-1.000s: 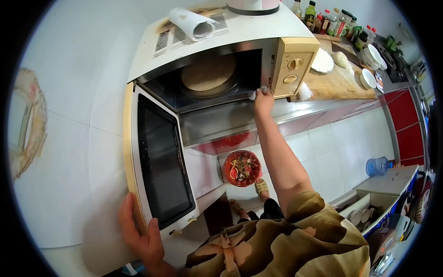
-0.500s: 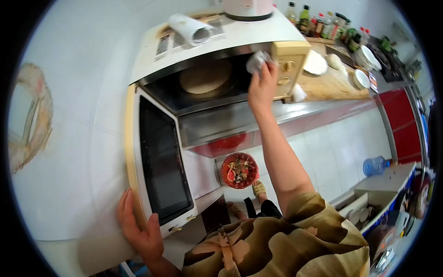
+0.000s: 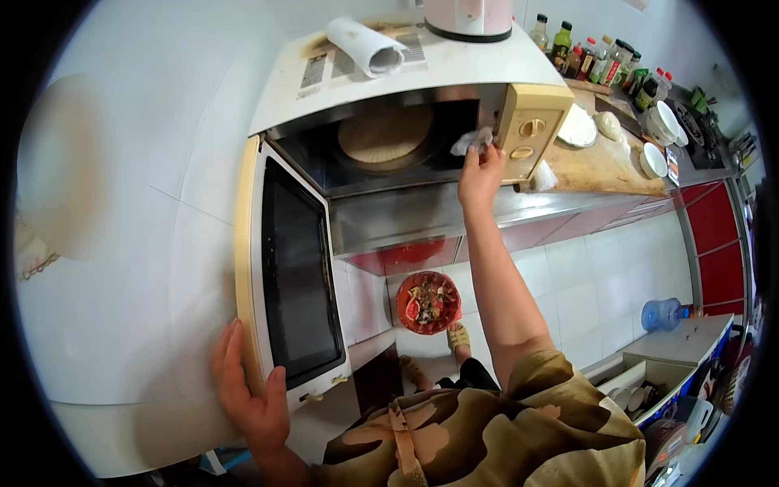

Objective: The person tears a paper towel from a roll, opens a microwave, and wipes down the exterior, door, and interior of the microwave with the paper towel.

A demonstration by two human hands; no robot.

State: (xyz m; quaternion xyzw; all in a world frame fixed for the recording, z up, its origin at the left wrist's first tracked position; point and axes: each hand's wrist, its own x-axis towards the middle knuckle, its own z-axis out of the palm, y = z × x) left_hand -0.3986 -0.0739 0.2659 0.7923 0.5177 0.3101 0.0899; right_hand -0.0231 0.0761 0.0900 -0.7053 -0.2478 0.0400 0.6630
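Observation:
A white microwave (image 3: 324, 105) stands with its door (image 3: 300, 272) swung wide to the left. Inside it lies a round, pale flat piece (image 3: 385, 132). My right hand (image 3: 483, 180) pinches a crumpled whitish tissue (image 3: 472, 141) at the right side of the microwave's opening, beside the cream panel (image 3: 531, 130) with two knobs. Against the outer edge of the door rests my left hand (image 3: 253, 398), its fingers apart and the thumb towards the door's lower end.
A paper roll (image 3: 365, 47) and a pink appliance (image 3: 469, 18) stand on top. To the right are a floured wooden board (image 3: 596, 166), bowls (image 3: 652, 161) and bottles (image 3: 561, 45). A red waste bin (image 3: 428, 303) stands on the floor below, near the feet.
My right hand with the tissue has gone up from the opening's lower right corner, then come partly down again. My left hand stays at the door. The view has shifted slightly.

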